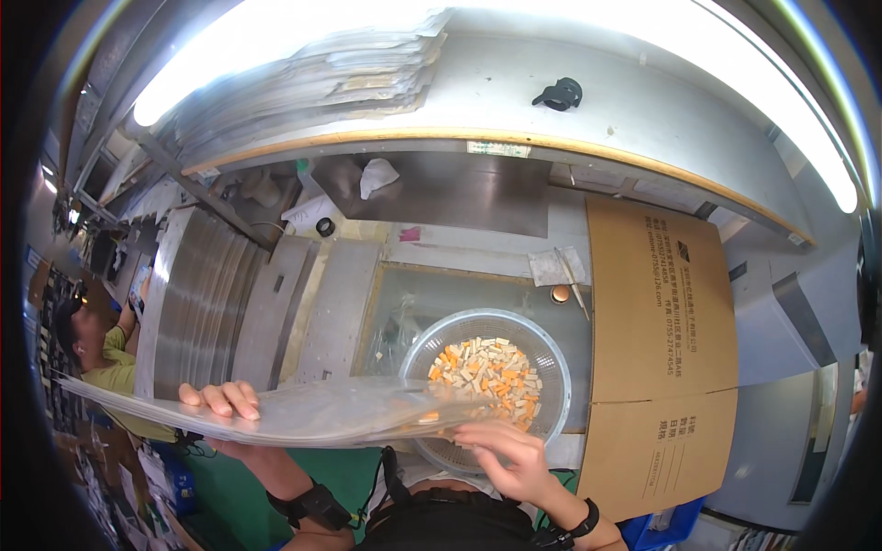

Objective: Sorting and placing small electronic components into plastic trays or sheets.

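A stack of thin, clear plastic sheets (pixel 322 415) stretches across in front of me, above the work surface. My left hand (pixel 223 404) is closed round its left part, fingers over the top and palm underneath. At the right end, my right hand (pixel 507 459) pinches the sheets' edge between thumb and fingers. Just beyond the sheets sits a round, pale plastic basket (pixel 554 363), partly covered by them. Many small orange and beige blocks (pixel 491 372) lie heaped inside it.
A brown cardboard sheet (pixel 661 358) stands at the right. Tweezers (pixel 571 283) lie behind the basket near a small round container (pixel 559 294). Overhead, a shelf (pixel 514 142) carries stacked sheets (pixel 312 87) and a black tape dispenser (pixel 559 95). Another person (pixel 106 354) is at far left.
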Demonstrator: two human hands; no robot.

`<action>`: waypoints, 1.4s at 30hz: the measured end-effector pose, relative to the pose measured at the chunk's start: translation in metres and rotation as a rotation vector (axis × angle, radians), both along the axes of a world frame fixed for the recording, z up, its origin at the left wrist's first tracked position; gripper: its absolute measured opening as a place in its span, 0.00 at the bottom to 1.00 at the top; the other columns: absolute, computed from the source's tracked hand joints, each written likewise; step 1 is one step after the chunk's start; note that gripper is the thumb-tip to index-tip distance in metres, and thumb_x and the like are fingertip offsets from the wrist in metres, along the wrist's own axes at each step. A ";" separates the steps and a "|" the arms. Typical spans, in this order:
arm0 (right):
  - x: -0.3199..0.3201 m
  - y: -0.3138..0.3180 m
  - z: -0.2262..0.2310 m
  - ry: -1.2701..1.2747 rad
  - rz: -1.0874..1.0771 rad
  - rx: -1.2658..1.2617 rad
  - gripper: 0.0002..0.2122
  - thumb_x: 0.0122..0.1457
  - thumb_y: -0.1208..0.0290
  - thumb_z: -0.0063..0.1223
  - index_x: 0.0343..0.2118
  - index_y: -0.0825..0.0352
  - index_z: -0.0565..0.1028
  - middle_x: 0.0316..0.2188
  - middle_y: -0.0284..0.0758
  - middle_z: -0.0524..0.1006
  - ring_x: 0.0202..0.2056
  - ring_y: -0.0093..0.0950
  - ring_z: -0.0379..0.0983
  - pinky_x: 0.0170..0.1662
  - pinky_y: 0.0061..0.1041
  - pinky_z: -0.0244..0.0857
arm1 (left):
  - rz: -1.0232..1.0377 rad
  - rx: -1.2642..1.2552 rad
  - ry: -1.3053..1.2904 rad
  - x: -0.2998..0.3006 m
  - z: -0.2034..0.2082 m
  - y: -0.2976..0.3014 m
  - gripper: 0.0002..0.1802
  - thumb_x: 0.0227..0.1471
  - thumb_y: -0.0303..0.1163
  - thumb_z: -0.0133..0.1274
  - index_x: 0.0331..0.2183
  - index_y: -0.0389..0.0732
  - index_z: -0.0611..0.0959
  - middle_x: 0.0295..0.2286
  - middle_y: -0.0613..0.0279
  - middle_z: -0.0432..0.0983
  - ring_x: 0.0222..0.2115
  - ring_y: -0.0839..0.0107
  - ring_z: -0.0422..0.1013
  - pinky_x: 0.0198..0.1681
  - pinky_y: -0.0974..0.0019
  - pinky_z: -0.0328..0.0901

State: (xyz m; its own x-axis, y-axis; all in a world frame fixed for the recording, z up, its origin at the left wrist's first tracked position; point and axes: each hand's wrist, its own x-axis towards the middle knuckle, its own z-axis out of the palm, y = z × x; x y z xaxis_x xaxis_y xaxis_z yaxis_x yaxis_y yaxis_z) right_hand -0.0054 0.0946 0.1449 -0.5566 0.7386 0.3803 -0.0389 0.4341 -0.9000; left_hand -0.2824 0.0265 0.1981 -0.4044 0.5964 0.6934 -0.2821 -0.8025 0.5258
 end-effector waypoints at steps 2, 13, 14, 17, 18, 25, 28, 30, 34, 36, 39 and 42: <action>-0.001 -0.002 -0.005 -0.069 0.012 -0.102 0.09 0.44 0.83 0.41 0.30 0.72 0.70 0.31 0.41 0.71 0.33 0.31 0.69 0.35 0.24 0.63 | 0.000 0.000 0.003 0.001 -0.001 0.001 0.07 0.50 0.32 0.34 0.30 0.39 0.64 0.23 0.51 0.69 0.17 0.63 0.63 0.24 0.66 0.57; 0.003 -0.004 -0.002 0.070 0.025 -0.123 0.08 0.41 0.84 0.43 0.27 0.73 0.70 0.30 0.41 0.72 0.31 0.31 0.70 0.36 0.25 0.62 | 0.055 -0.004 -0.047 0.002 -0.002 0.002 0.08 0.50 0.34 0.34 0.28 0.40 0.62 0.21 0.50 0.69 0.16 0.59 0.66 0.23 0.62 0.61; 0.004 -0.002 -0.002 0.137 0.049 -0.054 0.08 0.40 0.84 0.44 0.27 0.72 0.71 0.31 0.39 0.72 0.31 0.31 0.70 0.35 0.24 0.63 | 0.054 -0.004 -0.048 0.002 -0.003 0.002 0.08 0.50 0.34 0.34 0.28 0.40 0.62 0.21 0.50 0.69 0.16 0.59 0.66 0.23 0.62 0.61; 0.004 0.000 0.003 0.157 0.060 0.010 0.09 0.38 0.85 0.45 0.26 0.72 0.71 0.30 0.39 0.72 0.32 0.32 0.69 0.36 0.25 0.61 | 0.020 0.005 -0.029 -0.001 -0.004 0.002 0.09 0.49 0.35 0.35 0.30 0.39 0.63 0.21 0.49 0.69 0.16 0.58 0.66 0.23 0.62 0.61; 0.004 0.000 0.003 0.157 0.060 0.011 0.09 0.38 0.85 0.45 0.26 0.72 0.71 0.30 0.39 0.72 0.32 0.32 0.69 0.36 0.25 0.61 | -0.010 0.015 -0.006 -0.003 -0.005 0.002 0.10 0.49 0.35 0.35 0.31 0.38 0.64 0.22 0.49 0.69 0.17 0.58 0.66 0.24 0.62 0.61; 0.002 -0.002 0.002 0.132 0.076 -0.003 0.07 0.40 0.81 0.44 0.26 0.72 0.71 0.30 0.42 0.72 0.33 0.34 0.69 0.38 0.28 0.60 | -0.006 0.025 0.099 -0.005 -0.005 0.002 0.09 0.49 0.35 0.36 0.32 0.41 0.64 0.21 0.55 0.67 0.15 0.67 0.61 0.21 0.70 0.55; 0.003 -0.001 0.004 0.127 0.067 0.017 0.07 0.41 0.81 0.44 0.26 0.73 0.71 0.30 0.42 0.72 0.33 0.34 0.68 0.38 0.28 0.60 | -0.003 0.017 0.100 -0.006 -0.005 0.001 0.09 0.49 0.35 0.36 0.33 0.41 0.64 0.21 0.55 0.68 0.15 0.68 0.61 0.21 0.70 0.55; 0.003 0.000 0.005 0.121 0.062 0.035 0.08 0.41 0.81 0.44 0.27 0.73 0.71 0.30 0.41 0.72 0.34 0.34 0.68 0.38 0.28 0.60 | -0.004 0.014 0.089 -0.003 -0.003 0.001 0.09 0.49 0.35 0.37 0.33 0.40 0.64 0.21 0.56 0.68 0.15 0.68 0.61 0.21 0.70 0.55; 0.001 -0.002 0.004 0.038 0.067 -0.013 0.09 0.42 0.81 0.43 0.29 0.73 0.70 0.30 0.41 0.72 0.34 0.33 0.68 0.38 0.27 0.60 | -0.003 0.033 0.147 -0.009 -0.007 0.000 0.10 0.48 0.34 0.39 0.32 0.40 0.64 0.21 0.56 0.68 0.15 0.68 0.62 0.21 0.70 0.56; 0.000 -0.004 0.006 0.017 0.075 -0.028 0.10 0.43 0.81 0.43 0.31 0.73 0.70 0.30 0.41 0.72 0.33 0.32 0.68 0.38 0.26 0.60 | -0.058 0.058 0.134 -0.012 -0.008 0.001 0.12 0.49 0.36 0.37 0.33 0.38 0.64 0.23 0.51 0.68 0.17 0.61 0.65 0.24 0.65 0.59; -0.001 -0.007 0.009 -0.061 0.036 -0.255 0.12 0.44 0.80 0.42 0.35 0.73 0.68 0.30 0.42 0.72 0.33 0.32 0.69 0.38 0.24 0.60 | -0.121 0.087 0.123 -0.014 -0.010 0.002 0.14 0.49 0.38 0.34 0.33 0.37 0.64 0.24 0.47 0.69 0.19 0.55 0.68 0.26 0.59 0.62; 0.000 -0.008 0.006 -0.079 0.092 -0.285 0.13 0.45 0.80 0.41 0.37 0.73 0.66 0.29 0.42 0.72 0.32 0.32 0.69 0.37 0.22 0.60 | -0.128 0.100 0.122 -0.014 -0.011 0.003 0.15 0.49 0.38 0.34 0.33 0.36 0.64 0.24 0.47 0.69 0.19 0.55 0.68 0.26 0.58 0.62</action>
State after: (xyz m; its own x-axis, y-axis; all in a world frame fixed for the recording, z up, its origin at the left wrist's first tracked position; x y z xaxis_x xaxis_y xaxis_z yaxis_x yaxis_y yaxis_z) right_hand -0.0053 0.0864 0.1505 -0.6459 0.7542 0.1184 0.0080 0.1618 -0.9868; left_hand -0.2964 0.0293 0.1867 -0.2392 0.5635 0.7907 -0.3239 -0.8141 0.4821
